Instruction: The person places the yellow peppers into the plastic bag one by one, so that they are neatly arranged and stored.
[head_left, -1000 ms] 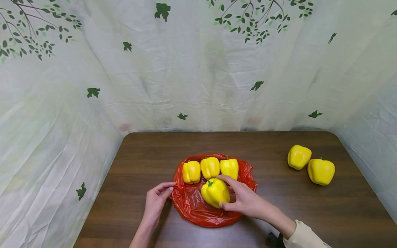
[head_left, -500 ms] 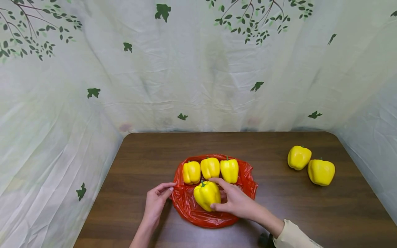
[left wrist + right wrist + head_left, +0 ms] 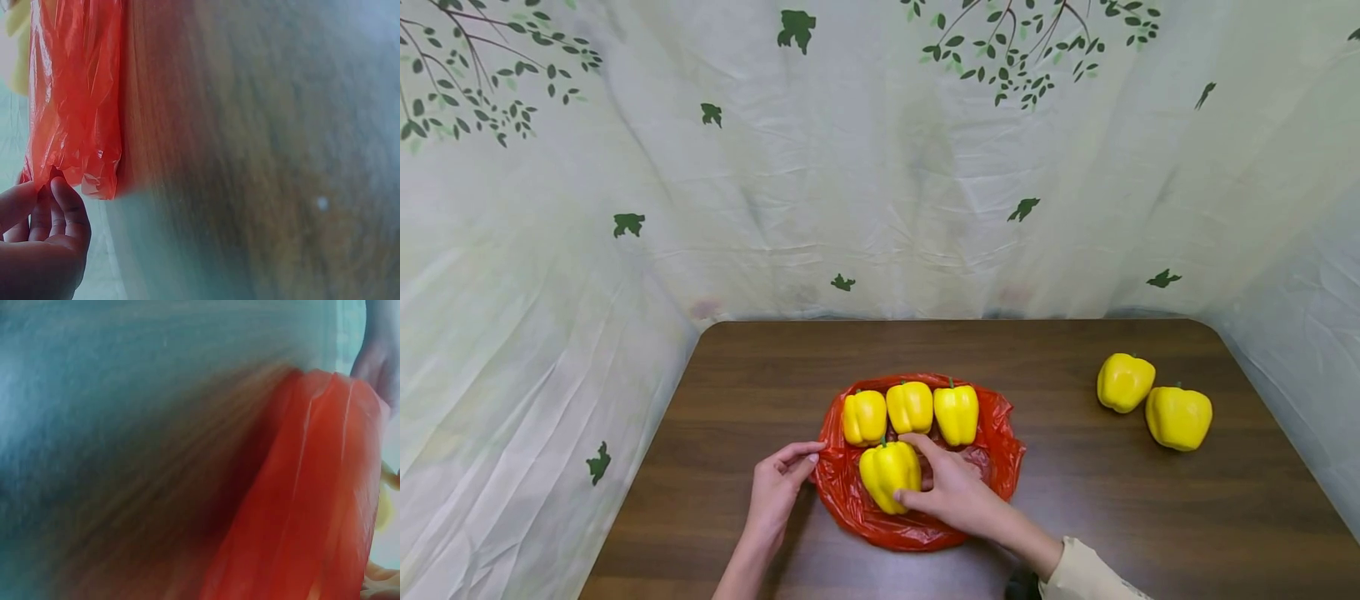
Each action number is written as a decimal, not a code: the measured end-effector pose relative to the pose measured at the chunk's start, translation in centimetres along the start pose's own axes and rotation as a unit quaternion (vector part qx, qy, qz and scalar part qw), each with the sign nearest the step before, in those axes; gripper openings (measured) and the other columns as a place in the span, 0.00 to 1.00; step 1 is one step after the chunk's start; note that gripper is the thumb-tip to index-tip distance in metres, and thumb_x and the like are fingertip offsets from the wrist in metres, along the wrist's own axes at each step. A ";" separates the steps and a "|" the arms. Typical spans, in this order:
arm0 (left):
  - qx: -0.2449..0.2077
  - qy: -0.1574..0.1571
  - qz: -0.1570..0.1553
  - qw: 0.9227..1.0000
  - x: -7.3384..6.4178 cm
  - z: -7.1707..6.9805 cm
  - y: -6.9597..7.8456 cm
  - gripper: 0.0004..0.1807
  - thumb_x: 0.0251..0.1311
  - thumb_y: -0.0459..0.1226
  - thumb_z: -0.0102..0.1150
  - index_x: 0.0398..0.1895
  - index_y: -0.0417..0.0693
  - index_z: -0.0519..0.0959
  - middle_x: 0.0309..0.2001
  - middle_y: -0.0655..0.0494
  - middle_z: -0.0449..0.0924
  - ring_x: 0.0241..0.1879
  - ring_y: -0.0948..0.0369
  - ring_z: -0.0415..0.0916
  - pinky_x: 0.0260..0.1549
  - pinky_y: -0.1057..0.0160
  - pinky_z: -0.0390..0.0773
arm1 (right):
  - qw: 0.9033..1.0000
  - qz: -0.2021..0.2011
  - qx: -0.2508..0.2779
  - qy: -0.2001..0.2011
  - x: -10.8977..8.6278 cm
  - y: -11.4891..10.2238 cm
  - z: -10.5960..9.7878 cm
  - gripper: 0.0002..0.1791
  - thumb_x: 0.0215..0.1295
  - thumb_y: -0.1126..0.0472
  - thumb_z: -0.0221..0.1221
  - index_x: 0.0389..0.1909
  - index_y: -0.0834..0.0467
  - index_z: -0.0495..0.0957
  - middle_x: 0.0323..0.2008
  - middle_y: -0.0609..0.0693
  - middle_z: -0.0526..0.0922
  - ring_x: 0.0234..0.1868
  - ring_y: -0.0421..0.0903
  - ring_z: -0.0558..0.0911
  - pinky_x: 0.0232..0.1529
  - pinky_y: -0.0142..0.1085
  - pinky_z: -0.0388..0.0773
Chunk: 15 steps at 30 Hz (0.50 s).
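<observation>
A red plastic bag lies spread with its mouth up on the table, and three yellow bell peppers stand in a row along its far side; the middle one is between the other two. My right hand grips another yellow bell pepper from its right, over the near left part of the bag. The thumb is on the near side and a finger on the far side. At the bag's left edge my left hand pinches the rim between thumb and fingers. The left wrist view shows that pinch on the red plastic closely.
Two more yellow bell peppers, one farther back and one nearer, sit on the right of the brown wooden table. A pale cloth with leaf prints hangs behind the table and at its sides.
My right hand has carried its bell pepper leftward and slightly nearer over the bag. The left hand keeps its pinch on the rim in the same place.
</observation>
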<state>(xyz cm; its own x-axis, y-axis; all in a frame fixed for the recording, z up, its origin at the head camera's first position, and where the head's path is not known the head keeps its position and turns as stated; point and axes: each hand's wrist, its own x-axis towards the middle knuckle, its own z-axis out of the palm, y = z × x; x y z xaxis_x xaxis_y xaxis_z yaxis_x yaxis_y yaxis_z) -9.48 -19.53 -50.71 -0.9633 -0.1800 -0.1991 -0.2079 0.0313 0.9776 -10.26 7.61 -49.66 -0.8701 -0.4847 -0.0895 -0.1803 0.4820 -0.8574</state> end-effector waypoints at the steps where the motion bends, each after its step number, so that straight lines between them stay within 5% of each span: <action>1: 0.000 -0.001 0.001 1.000 0.0 0.0 0.0 0.10 0.64 0.26 0.58 0.46 0.32 0.83 0.41 0.44 0.83 0.29 0.60 0.78 0.33 0.63 0.79 | 1.000 0.000 -0.003 0.004 0.0 0.0 0.1 0.40 0.57 0.42 0.68 0.68 0.52 0.65 0.44 0.44 0.77 0.35 0.46 0.78 0.35 0.33 0.76; 4: 0.001 -0.001 0.005 1.000 0.0 0.1 -0.1 0.10 0.64 0.26 0.58 0.46 0.32 0.83 0.41 0.44 0.83 0.29 0.60 0.78 0.33 0.64 0.79 | 1.000 -0.009 -0.010 0.015 0.2 0.1 0.6 0.41 0.56 0.43 0.68 0.67 0.54 0.66 0.44 0.45 0.78 0.33 0.45 0.78 0.33 0.33 0.75; 9: 0.007 0.000 0.001 1.000 0.0 0.2 -0.1 0.10 0.64 0.26 0.58 0.46 0.33 0.83 0.41 0.45 0.83 0.30 0.60 0.78 0.33 0.64 0.79 | 0.999 -0.007 -0.029 0.031 0.5 -0.1 1.2 0.42 0.56 0.39 0.67 0.67 0.56 0.67 0.56 0.47 0.78 0.45 0.41 0.78 0.48 0.40 0.77; 15: 0.013 -0.001 -0.008 1.000 0.0 0.3 -0.1 0.10 0.64 0.28 0.59 0.47 0.34 0.83 0.42 0.46 0.83 0.32 0.60 0.78 0.34 0.64 0.79 | 0.998 0.017 -0.042 0.044 0.7 -0.7 1.5 0.40 0.56 0.37 0.66 0.65 0.54 0.68 0.53 0.48 0.79 0.49 0.42 0.77 0.52 0.45 0.75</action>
<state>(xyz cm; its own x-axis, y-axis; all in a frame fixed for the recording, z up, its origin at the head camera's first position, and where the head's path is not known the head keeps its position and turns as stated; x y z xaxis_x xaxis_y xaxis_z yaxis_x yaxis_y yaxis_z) -9.51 -19.27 -50.80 -0.9601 -0.1796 -0.2142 -0.2271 0.0545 0.9723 -10.05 5.83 -49.84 -0.9125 -0.4029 -0.0707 -0.1840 0.5586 -0.8088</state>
